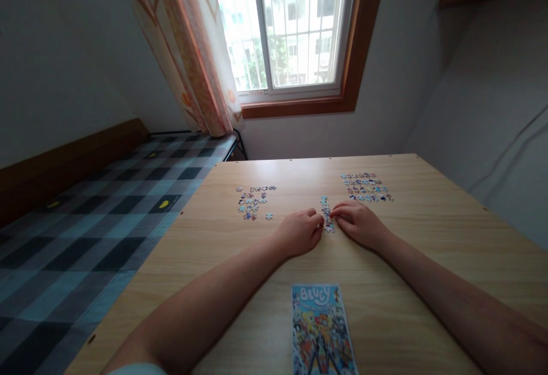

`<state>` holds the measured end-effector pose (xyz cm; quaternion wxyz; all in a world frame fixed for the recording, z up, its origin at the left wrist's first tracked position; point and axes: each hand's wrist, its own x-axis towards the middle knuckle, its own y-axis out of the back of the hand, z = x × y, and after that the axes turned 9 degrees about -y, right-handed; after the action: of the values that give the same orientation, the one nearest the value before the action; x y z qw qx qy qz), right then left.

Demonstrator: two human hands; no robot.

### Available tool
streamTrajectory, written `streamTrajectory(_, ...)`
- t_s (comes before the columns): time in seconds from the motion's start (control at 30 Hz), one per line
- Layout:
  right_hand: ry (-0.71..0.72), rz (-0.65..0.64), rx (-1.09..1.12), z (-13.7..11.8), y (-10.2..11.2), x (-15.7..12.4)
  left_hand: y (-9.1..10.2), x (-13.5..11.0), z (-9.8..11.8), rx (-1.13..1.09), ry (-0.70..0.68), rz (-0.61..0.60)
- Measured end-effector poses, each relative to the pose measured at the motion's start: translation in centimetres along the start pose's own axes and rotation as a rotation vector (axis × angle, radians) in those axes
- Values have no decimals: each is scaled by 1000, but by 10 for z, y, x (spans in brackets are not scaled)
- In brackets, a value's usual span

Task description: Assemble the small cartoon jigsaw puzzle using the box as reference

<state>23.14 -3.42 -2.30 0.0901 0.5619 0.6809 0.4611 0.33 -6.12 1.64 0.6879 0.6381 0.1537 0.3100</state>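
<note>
A narrow strip of joined jigsaw puzzle pieces (326, 206) lies on the wooden table between my hands. My left hand (302, 231) is closed, its curled fingers gripping the strip's left edge. From the other side, my right hand (358, 222) has its fingertips together on the right edge of the strip. Both hands rest low over the tabletop, and their fingers partly hide the pieces. Nearer to me lies a printed picture sheet or box lid (322, 329) with "BLUEY" at its top.
Loose puzzle pieces (253, 201) lie in a group at the left, with one single piece (269, 216) beside them. Further puzzle pieces (366, 186) form rows at the back right. A checked bed (128, 215) borders the table (240, 283) on the left.
</note>
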Motion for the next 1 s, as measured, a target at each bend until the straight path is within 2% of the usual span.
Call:
streamTrajectory(0.4, 2, -5, -6, -1, -1, 2, 0, -2, 2, 69, -12, -10)
streamTrajectory(0.5, -9, -4, 8, -2, 0, 2, 8, -1, -2, 145, 52, 20)
streamTrajectory(0.6, -14, -5, 15, -1, -1, 1, 33, -1, -21, 209, 236, 71)
streamTrajectory(0.67, -18, -10, 10, 0, -1, 1, 55, -5, -43, 278, 431, 121)
streamTrajectory(0.8, -20, -10, -3, 1, -2, 1, 94, -22, -93, 356, 709, 92)
streamTrajectory(0.9, -15, -7, -2, 1, -1, 1, 102, -34, -119, 322, 833, -18)
streamTrajectory(1.0, -3, -3, 3, 0, -1, 1, 94, -37, -132, 255, 901, -101)
